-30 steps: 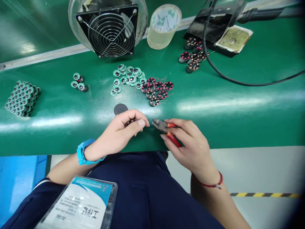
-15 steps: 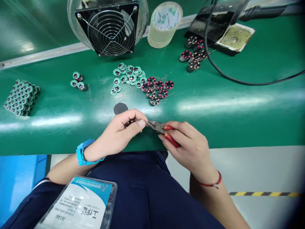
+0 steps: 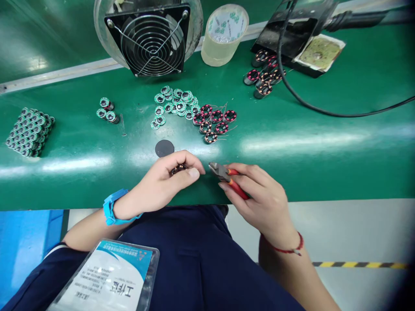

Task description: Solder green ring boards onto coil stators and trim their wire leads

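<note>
My left hand (image 3: 168, 179) is curled around a small copper-wound motor coil (image 3: 179, 168), mostly hidden by the thumb and fingers. In my right hand (image 3: 259, 194) is a pair of cutting pliers (image 3: 223, 172) with red and orange handles. The pliers' jaws point at the left fingertips, a short gap away. Just beyond the left hand lies a flat black disc (image 3: 164, 148). Further back sit several wound coils (image 3: 216, 115) with red or copper windings and loose wire ends, beside a scatter of small round green circuit boards (image 3: 180, 106).
A stacked block of board-topped coils (image 3: 30, 131) stands far left, and three similar pieces (image 3: 110, 115) nearer. At the back are a fan (image 3: 152, 47), a tape roll (image 3: 223, 43) and more coils (image 3: 263, 88). A black cable (image 3: 324, 111) crosses the right side near a sponge tray (image 3: 319, 52).
The pliers have drawn back to the right, away from the left fingertips, which they reached earlier. My left hand stays nearly in place, its thumb and forefinger tips now further apart.
</note>
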`<state>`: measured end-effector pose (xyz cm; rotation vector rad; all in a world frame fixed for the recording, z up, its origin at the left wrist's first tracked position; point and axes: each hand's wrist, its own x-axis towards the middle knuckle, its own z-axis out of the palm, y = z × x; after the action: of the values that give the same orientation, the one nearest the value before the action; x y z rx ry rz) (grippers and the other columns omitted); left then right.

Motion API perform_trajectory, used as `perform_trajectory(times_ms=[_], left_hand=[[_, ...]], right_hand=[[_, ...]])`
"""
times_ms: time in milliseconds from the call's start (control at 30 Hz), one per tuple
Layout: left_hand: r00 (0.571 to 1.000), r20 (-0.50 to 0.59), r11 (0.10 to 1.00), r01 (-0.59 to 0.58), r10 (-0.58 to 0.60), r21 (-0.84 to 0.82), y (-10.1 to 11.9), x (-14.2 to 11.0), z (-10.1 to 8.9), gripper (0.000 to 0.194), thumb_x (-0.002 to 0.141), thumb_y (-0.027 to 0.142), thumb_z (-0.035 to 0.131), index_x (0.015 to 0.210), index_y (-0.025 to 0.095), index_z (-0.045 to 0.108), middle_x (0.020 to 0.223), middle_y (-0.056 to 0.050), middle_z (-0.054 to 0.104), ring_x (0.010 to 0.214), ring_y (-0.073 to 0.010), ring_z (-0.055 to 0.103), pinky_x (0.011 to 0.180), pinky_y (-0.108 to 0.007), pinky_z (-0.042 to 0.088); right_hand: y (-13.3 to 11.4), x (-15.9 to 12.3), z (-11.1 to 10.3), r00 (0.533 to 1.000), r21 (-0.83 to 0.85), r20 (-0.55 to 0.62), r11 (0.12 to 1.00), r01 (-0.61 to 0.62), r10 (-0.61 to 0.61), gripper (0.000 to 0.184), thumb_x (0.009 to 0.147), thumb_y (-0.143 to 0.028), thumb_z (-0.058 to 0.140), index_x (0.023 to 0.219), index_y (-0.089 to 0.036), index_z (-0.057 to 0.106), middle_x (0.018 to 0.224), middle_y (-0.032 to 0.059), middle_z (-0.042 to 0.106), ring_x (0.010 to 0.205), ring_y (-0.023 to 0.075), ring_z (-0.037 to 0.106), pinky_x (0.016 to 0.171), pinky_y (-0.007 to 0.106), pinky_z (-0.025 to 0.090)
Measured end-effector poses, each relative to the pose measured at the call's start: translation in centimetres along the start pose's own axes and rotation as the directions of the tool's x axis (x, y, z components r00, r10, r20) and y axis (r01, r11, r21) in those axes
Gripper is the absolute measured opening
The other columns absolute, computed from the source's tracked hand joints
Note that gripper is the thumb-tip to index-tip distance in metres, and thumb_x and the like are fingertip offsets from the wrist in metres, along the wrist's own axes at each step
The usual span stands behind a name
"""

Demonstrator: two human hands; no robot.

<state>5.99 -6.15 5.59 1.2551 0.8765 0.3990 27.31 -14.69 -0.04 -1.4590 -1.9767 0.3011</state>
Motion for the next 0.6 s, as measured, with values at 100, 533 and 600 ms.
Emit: perform_trajectory(times_ms=[100, 533, 600], left_hand=[[1.000, 0.010, 0.999, 0.001, -0.002, 0.035, 0.24, -0.06, 0.07, 0.013, 0.091, 0.029, 0.058, 0.089, 0.016, 0.060, 0.074, 0.002, 0.050, 0.062, -0.0075, 0.038, 0.056, -0.022, 0.031], [1.000, 0.002, 0.999, -0.009, 0.009, 0.030, 0.43, 0.00, 0.48, 0.012, 0.090, 0.025, 0.058, 0.083, 0.016, 0.057, 0.069, 0.005, 0.046, 0.058, -0.0062, 0.032, 0.052, -0.022, 0.027], [1.000, -0.002, 0.999, -0.007, 0.007, 0.039, 0.46, -0.01, 0.49, 0.012, 0.090, 0.025, 0.058, 0.082, 0.016, 0.057, 0.069, 0.004, 0.047, 0.057, -0.0063, 0.033, 0.052, -0.022, 0.027]], right_hand=[[-0.04, -0.11, -0.17, 1.000, 0.012, 0.006, 1.000, 0.007, -0.008, 0.008, 0.084, -0.016, 0.065, 0.088, -0.021, 0.062, 0.099, 0.0076, 0.071, 0.082, 0.0190, 0.067, 0.070, 0.034, 0.056], [-0.23, -0.26, -0.34, 0.999, -0.002, 0.032, 0.999, 0.042, -0.042, 0.006, 0.083, -0.017, 0.067, 0.086, -0.021, 0.063, 0.099, 0.0083, 0.073, 0.083, 0.0205, 0.069, 0.068, 0.035, 0.057], [-0.15, -0.34, -0.35, 0.999, 0.006, 0.029, 0.999, 0.036, -0.036, 0.006, 0.083, -0.017, 0.066, 0.087, -0.022, 0.064, 0.100, 0.0076, 0.073, 0.083, 0.0206, 0.069, 0.069, 0.035, 0.057]])
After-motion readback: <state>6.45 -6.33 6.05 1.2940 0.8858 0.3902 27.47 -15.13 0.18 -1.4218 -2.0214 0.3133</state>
